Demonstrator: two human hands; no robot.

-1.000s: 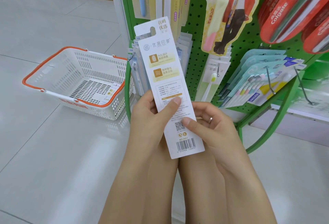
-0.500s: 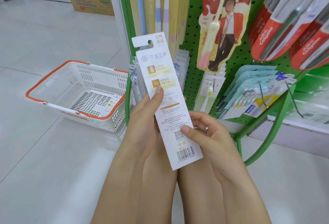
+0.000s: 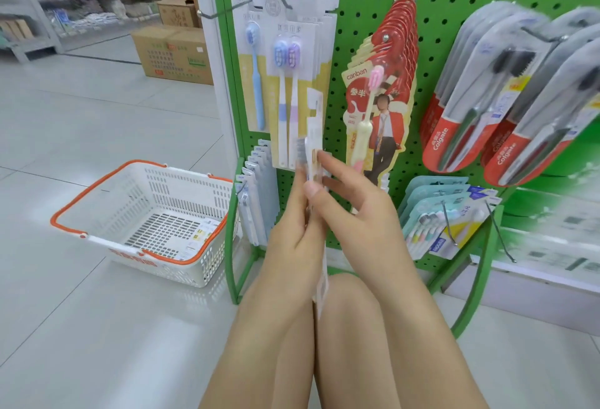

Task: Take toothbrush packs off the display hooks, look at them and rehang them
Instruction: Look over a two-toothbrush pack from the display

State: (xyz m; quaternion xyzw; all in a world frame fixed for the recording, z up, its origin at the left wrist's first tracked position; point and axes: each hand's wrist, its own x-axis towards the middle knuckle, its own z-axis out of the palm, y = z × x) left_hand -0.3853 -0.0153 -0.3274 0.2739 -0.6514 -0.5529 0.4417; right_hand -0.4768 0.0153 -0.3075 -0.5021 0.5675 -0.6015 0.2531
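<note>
**Edge-on: a toothbrush pack held between two hands**

Down on the floor at left sits a white basket (image 3: 143, 223). Next, the left hand (image 3: 292, 239) and right hand (image 3: 354, 214) pinch a toothbrush pack (image 3: 314, 136) upright between thumbs and fingers, edge toward us, before the green pegboard (image 3: 435, 61) of hanging packs.

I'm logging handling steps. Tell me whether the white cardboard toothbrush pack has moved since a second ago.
Yes. The white cardboard toothbrush pack has turned from printed back facing the camera to edge-on, and its top has risen against the green pegboard, while both hands hold it.
</note>
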